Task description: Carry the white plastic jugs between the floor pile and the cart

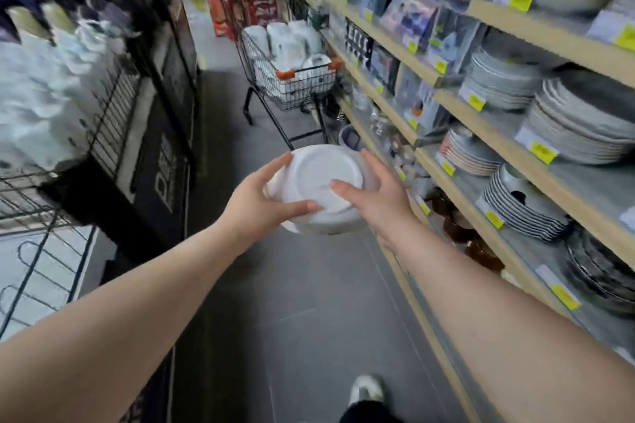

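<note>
Between a black wire rack [103, 120] and wooden shelves, the left hand [256, 197] and right hand [372, 189] clasp a smooth, round white bowl [318, 182], underside showing, above the grey tiled floor. Beyond stands a wire cart [295, 79] of white crockery. Rightward, stacked ribbed plates [580, 129] sit behind yellow price tags [544, 151], writing unreadable.

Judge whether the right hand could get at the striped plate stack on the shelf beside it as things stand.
Probably not yet: the right hand and left hand both hold the white bowl. The striped plate stack itself sits unblocked on the open shelf.
</note>
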{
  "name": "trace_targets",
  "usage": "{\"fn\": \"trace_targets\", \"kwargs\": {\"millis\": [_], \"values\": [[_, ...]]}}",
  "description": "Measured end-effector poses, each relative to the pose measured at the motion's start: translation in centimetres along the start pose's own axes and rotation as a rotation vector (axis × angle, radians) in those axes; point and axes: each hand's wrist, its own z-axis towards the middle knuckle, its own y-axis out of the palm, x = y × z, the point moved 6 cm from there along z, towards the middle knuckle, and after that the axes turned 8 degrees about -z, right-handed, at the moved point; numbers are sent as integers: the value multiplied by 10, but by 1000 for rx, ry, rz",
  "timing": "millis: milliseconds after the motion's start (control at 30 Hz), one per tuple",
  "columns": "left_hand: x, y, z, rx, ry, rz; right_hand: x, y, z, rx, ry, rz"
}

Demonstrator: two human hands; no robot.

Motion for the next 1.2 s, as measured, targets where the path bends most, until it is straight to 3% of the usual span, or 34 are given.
{"fn": "trace_targets", "kwargs": {"millis": [333, 600, 933, 1200], "values": [[-25, -57, 193, 216, -74, 26, -15, 92, 229, -236, -22, 68], [-39, -103, 348, 308, -94, 24, -39, 157, 401, -301, -59, 18], [-94, -195, 574, 253, -98, -15, -55, 272, 610, -261, -68, 33], [-110, -242, 755, 176, -67, 4, -77, 324, 765, -167, -42, 19]]}}
